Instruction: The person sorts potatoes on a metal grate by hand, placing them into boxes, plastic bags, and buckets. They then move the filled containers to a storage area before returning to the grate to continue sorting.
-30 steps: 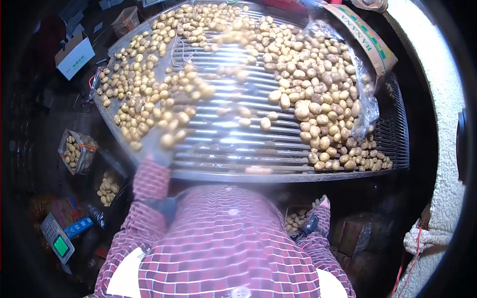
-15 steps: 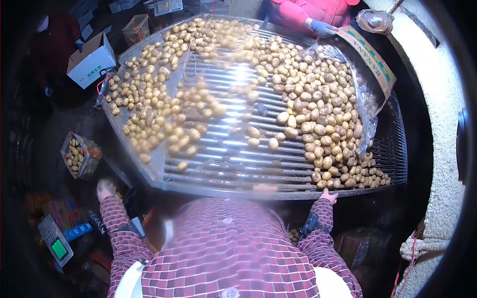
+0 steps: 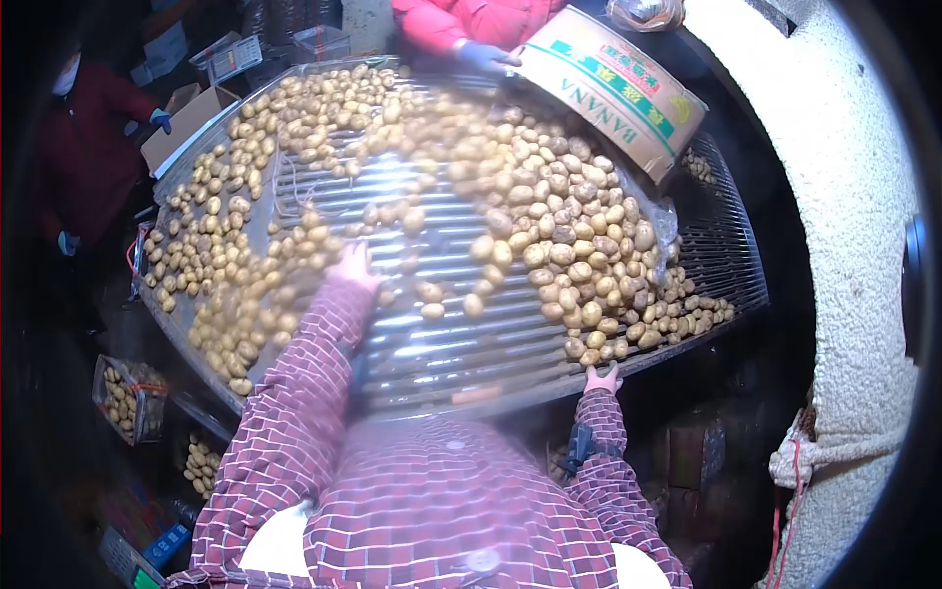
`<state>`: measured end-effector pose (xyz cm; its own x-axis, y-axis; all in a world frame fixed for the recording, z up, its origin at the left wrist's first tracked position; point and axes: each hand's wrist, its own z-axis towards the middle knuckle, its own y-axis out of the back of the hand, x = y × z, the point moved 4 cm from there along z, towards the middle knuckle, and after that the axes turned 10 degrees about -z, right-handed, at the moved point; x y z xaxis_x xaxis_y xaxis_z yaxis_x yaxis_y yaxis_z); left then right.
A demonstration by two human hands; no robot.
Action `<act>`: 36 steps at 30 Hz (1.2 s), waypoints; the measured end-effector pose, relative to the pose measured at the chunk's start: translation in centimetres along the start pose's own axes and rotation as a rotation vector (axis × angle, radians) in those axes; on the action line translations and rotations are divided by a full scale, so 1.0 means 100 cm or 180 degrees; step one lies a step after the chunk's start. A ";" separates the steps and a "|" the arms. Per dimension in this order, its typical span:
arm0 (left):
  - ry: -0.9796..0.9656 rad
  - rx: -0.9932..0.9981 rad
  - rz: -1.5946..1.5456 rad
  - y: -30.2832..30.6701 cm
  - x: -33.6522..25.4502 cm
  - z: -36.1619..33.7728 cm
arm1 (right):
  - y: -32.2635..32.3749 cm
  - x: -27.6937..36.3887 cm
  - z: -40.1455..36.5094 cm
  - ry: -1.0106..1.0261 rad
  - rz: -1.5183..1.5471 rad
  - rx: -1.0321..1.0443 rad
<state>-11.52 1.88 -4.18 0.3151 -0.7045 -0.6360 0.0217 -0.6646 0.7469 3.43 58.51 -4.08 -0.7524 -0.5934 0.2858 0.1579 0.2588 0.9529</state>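
Observation:
My left hand (image 3: 355,265) reaches over the slatted metal table (image 3: 432,339), its fingers stretched out beside loose potatoes (image 3: 275,285). Slight blur covers the hand, but nothing shows in its grasp. At the table's near right edge is my right hand (image 3: 601,380), fingers apart, just below a large heap of potatoes (image 3: 589,236). Potatoes in the middle and on the left are smeared by motion.
Across the table, a person's gloved hand (image 3: 486,57) holds a banana carton (image 3: 613,93) tilted over the heap. Another person (image 3: 93,147) stands left by an open carton (image 3: 186,123). A bag of potatoes (image 3: 132,398) sits lower left. A pale rough wall (image 3: 844,294) curves along the right.
My left hand has come up from the lower left, beside the table, to over the slats. My right hand stays at the edge. The banana carton has tipped further, and the view has shifted.

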 end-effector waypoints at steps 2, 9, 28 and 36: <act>0.0014 0.0025 -0.0117 -0.005 0.003 0.002 | 0.007 0.008 -0.001 -0.0041 -0.0585 0.0380; 0.0089 0.0361 -0.3313 0.011 0.037 -0.040 | 0.017 0.159 0.000 0.1432 -0.1794 0.0903; 0.0389 0.0067 -0.5418 0.051 0.052 -0.112 | -0.082 0.328 -0.085 0.3782 -0.1521 0.0025; 0.0507 -0.0253 -0.5263 0.036 0.122 -0.140 | -0.098 0.316 -0.083 0.3865 -0.1289 0.0819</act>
<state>5.68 -5.59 -6.55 -0.0086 0.7351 -0.6779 0.4523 -0.6017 -0.6583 -16.61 30.92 -3.55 0.3581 -0.9334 0.0221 -0.1704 -0.0421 0.9845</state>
